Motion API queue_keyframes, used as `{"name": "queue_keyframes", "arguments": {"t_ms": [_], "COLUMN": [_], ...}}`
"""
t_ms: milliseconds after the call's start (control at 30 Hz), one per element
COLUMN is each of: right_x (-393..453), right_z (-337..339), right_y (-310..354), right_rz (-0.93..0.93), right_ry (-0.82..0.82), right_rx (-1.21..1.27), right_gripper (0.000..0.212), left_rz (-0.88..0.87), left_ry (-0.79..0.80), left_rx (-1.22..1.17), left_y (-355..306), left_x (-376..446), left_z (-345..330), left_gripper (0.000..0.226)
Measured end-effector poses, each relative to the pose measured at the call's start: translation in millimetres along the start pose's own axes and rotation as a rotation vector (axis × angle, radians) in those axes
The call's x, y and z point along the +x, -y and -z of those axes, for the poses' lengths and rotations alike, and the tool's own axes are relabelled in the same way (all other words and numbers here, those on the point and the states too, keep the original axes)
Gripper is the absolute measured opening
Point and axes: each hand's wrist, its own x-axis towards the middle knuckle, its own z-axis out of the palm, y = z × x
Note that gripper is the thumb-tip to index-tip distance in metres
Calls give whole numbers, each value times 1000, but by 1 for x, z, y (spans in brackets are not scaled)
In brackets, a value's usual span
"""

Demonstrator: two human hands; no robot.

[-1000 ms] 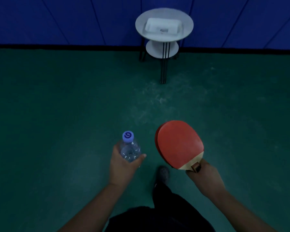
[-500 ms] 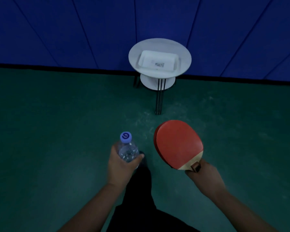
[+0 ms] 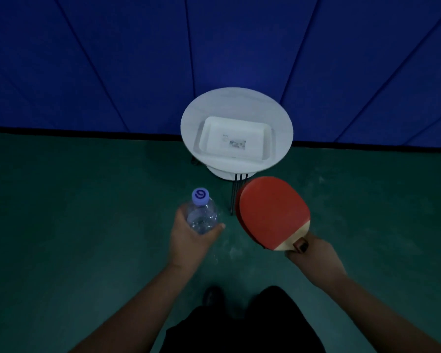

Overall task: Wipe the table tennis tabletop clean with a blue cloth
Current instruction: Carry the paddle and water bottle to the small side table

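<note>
Our left hand (image 3: 189, 238) grips a bottle (image 3: 201, 215), right hand (image 3: 313, 258) a paddle (image 3: 273, 212); wiping unstarted (no cloth beyond our fingers)

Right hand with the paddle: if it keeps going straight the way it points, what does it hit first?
Probably the round side table: the paddle in the right hand points at its near edge. Depth is unclear; the blade may pass under the top and meet the lower shelf.

Single head view, looking forward and steeply down; floor (image 3: 61, 225) near, wall (image 3: 112, 59) beyond.
</note>
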Motion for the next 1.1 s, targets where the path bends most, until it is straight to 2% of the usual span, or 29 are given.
{"name": "queue_keyframes", "arguments": {"t_ms": [300,467,567,633,800,900,1000,1100], "right_x": [179,318,405,459,597,653,717,762], "right_z": [71,112,135,143,138,124,104,85], "right_y": [44,66,86,101,137,153,165,178], "right_rz": [47,101,129,138,173,214,226,235], "right_ry": [27,93,173,211,239,233,242,258], "right_rx": [-28,-71,-100,-121,-169,-217,-280,-275], "right_gripper": [19,18,15,16,20,21,22,25], "left_rz": [-55,-48,-45,20,33,-59,-77,-13], "left_ry": [55,-19,-120,-189,-262,-284,-300,-281], "left_rx": [-77,-25,67,37,53,157,249,292], "left_y": [-25,-40,-45,-43,-18,-11,7,33], "left_x": [153,264,334,379,493,540,591,625], "left_z": [-96,-172,-220,-247,-299,-313,-331,-342], "left_gripper": [67,68,78,84,74,66,68,69]}}
